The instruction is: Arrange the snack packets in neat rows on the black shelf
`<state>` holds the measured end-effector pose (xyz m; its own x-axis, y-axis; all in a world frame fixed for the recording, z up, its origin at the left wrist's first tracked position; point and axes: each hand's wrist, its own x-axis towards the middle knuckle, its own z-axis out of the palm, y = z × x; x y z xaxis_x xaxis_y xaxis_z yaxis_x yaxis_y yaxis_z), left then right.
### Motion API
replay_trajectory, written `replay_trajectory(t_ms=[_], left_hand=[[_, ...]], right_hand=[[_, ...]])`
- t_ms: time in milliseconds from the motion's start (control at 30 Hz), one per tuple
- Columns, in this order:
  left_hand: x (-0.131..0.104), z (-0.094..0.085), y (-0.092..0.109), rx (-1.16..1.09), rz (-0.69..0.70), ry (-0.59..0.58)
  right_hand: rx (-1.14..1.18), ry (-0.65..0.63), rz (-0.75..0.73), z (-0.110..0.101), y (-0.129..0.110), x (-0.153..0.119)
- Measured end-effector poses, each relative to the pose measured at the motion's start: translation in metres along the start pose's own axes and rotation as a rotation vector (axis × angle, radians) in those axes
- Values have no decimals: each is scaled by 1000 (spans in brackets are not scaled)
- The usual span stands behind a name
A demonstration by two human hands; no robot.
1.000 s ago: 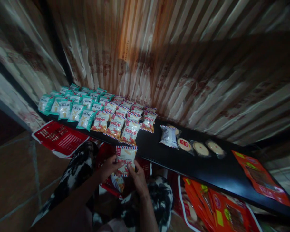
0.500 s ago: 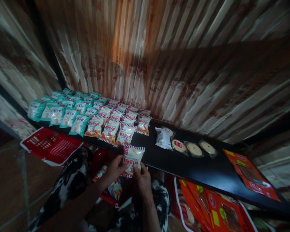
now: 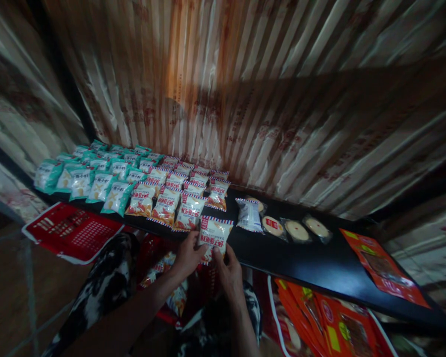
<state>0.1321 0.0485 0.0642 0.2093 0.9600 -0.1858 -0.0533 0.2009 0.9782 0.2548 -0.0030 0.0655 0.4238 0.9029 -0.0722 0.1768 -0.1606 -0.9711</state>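
Between my left hand point(image 3: 189, 255) and my right hand point(image 3: 228, 272) is a small snack bag point(image 3: 214, 235), white and orange with red lettering and striped edges. Both hands grip its lower sides, thumbs on the front, at the front edge of the black shelf point(image 3: 282, 263). Just behind it, rows of matching bags point(image 3: 188, 210) lie on the shelf, leaning on one another. Left of those are rows of teal and white snack bags point(image 3: 113, 196). A single bag with its pale back up point(image 3: 249, 215) lies to the right.
Several round wrapped cakes point(image 3: 297, 230) and an orange packet point(image 3: 382, 267) lie farther right on the shelf. Below stand red baskets point(image 3: 74, 233), one holding orange packets point(image 3: 342, 325) and one, between my legs, more snack bags point(image 3: 176, 295). A corrugated wall point(image 3: 245, 99) rises behind.
Both hands have carried the held snack bag slightly up and right, closer over the shelf's front edge. The bags on the shelf keep their arrangement; the view has shifted a little.
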Motion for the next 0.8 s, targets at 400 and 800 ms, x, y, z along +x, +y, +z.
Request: replay_trajectory(t_ms=[400,800], left_hand=[[16,13,-9,161,102,20],[10,23,4,293,168,52]], right_hand=[[-362,95,-26,-15,-16,14],[-275,59,-68,-16,-10,32]])
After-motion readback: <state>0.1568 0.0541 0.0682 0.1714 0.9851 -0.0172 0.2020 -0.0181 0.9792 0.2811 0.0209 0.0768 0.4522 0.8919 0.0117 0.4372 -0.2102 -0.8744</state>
